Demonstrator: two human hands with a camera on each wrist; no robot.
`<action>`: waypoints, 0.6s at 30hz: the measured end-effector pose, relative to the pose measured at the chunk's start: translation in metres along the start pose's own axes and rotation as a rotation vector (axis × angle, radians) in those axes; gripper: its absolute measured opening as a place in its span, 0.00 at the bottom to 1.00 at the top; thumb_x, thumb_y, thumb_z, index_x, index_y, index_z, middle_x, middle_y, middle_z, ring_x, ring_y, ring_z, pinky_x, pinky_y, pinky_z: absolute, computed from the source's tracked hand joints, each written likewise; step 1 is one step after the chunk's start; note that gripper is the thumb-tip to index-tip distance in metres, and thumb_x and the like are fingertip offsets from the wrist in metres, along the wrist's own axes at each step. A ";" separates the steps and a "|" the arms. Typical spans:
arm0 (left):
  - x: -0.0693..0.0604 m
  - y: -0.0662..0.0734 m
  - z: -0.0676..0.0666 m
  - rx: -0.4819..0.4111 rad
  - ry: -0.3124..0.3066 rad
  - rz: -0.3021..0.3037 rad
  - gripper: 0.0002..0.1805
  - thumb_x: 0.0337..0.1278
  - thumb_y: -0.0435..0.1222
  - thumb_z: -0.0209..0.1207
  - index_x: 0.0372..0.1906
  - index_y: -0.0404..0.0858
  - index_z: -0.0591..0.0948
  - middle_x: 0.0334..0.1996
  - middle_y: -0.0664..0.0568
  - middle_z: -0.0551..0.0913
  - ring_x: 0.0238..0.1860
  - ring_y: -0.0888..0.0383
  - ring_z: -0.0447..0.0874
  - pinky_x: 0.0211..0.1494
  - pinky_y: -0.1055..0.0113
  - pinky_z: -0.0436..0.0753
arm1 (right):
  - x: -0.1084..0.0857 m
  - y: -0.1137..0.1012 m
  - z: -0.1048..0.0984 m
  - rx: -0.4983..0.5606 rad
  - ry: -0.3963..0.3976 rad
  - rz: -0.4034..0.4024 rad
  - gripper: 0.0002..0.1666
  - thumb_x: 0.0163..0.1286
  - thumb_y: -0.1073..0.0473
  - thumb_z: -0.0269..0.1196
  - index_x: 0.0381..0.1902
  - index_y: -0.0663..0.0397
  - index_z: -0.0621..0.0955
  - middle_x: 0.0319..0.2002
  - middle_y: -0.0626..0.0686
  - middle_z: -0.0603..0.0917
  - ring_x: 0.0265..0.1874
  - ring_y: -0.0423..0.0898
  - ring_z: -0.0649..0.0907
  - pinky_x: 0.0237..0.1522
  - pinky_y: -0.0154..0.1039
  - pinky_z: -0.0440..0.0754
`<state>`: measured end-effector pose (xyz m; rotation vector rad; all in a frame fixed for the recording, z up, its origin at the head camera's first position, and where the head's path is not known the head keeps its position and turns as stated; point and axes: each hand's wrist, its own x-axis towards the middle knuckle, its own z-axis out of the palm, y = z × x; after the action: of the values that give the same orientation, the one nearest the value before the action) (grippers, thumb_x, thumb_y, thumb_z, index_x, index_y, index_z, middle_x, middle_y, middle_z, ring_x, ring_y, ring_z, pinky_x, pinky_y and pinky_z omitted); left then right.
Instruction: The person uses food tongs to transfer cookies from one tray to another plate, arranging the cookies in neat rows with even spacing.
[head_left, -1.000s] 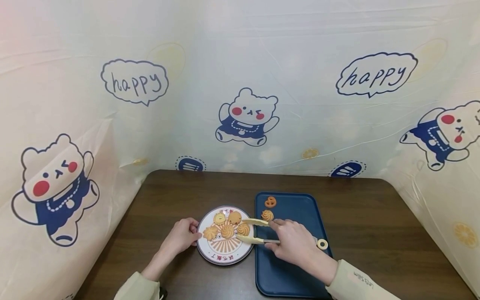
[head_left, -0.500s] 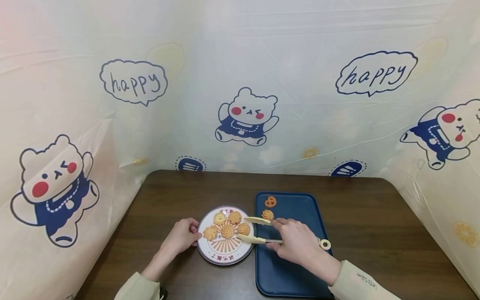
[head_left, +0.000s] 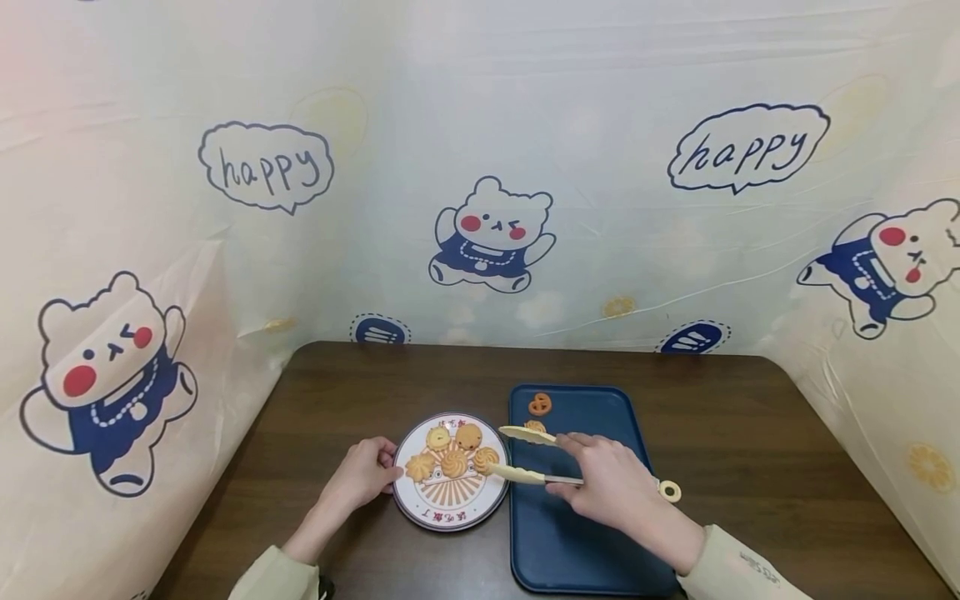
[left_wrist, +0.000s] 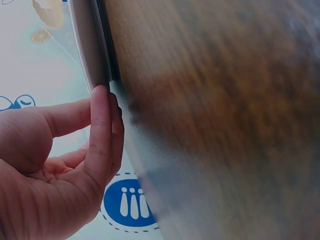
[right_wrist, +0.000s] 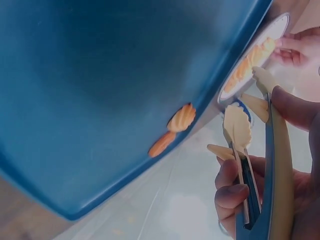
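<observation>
Step in hand: a person seems to be moving cookies from the blue tray (head_left: 577,554) to the round plate (head_left: 450,505) with tongs (head_left: 519,474); five cookies (head_left: 453,463) lie on the plate at lower centre
Left hand (head_left: 366,472): at lower left of centre, it pinches the plate's left rim
Right hand (head_left: 606,482): at lower right, it grips the tongs, their tips spread apart; the nearer tip overlaps the plate's right cookie, though from above I cannot tell whether they touch
Still on the tray: a pretzel (head_left: 540,405) and a swirl cookie (right_wrist: 182,118), by its upper left corner
Next move calls for: probably lining the tips up around the swirl cookie, then a light squeeze
Surface: dark wood-grain table (head_left: 352,383)
Room: pale curtain (head_left: 600,67) behind, printed with bears and "happy" bubbles
</observation>
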<state>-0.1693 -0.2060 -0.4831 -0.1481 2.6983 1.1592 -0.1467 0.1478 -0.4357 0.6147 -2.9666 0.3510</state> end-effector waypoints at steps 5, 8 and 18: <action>0.002 -0.002 0.001 -0.001 0.001 -0.009 0.14 0.57 0.26 0.66 0.47 0.26 0.78 0.29 0.46 0.75 0.26 0.56 0.77 0.29 0.65 0.84 | 0.000 0.013 -0.005 0.021 0.027 0.043 0.39 0.53 0.39 0.76 0.58 0.55 0.83 0.53 0.57 0.85 0.47 0.57 0.85 0.45 0.56 0.84; 0.002 -0.003 0.001 -0.001 0.003 -0.013 0.14 0.57 0.26 0.66 0.47 0.26 0.78 0.28 0.46 0.75 0.26 0.56 0.77 0.29 0.65 0.84 | 0.000 0.022 -0.005 0.024 0.043 0.052 0.39 0.53 0.40 0.76 0.58 0.55 0.83 0.52 0.57 0.85 0.47 0.57 0.85 0.45 0.56 0.84; 0.001 -0.001 0.001 -0.006 0.010 -0.015 0.14 0.57 0.25 0.66 0.47 0.26 0.78 0.28 0.46 0.75 0.26 0.56 0.77 0.29 0.65 0.84 | 0.001 0.044 0.001 0.021 0.068 0.053 0.38 0.56 0.39 0.74 0.57 0.58 0.83 0.53 0.59 0.84 0.44 0.58 0.86 0.43 0.56 0.84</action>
<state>-0.1702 -0.2064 -0.4850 -0.1748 2.6986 1.1652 -0.1650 0.1863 -0.4458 0.5164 -2.9221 0.3997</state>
